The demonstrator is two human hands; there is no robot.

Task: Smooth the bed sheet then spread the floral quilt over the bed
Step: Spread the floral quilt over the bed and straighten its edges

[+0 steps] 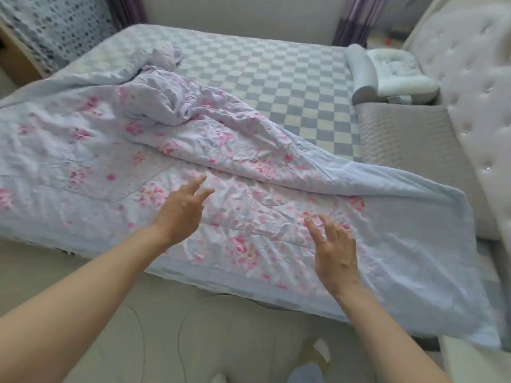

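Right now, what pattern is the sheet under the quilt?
Blue-grey and cream checks on the sheet, clearest in the head view.

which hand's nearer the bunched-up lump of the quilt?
Left. The left hand is open over the flat quilt, below and slightly right of the bunched lump. The right hand is open too, further right and nearer the bed's front edge.

I take the tufted white headboard (470, 87) at the right as my landmark. Just beside it, on its near-left, I see a grey quilted cushion (398, 134) leaning along its base. Above that cushion sit a grey bolster roll (359, 70) and a white contoured pillow (398, 73), touching each other. Well apart from the headboard, at the far left, hangs a spotted blue-grey cloth (60, 26). Purple curtains (356, 20) hang between it and the headboard.
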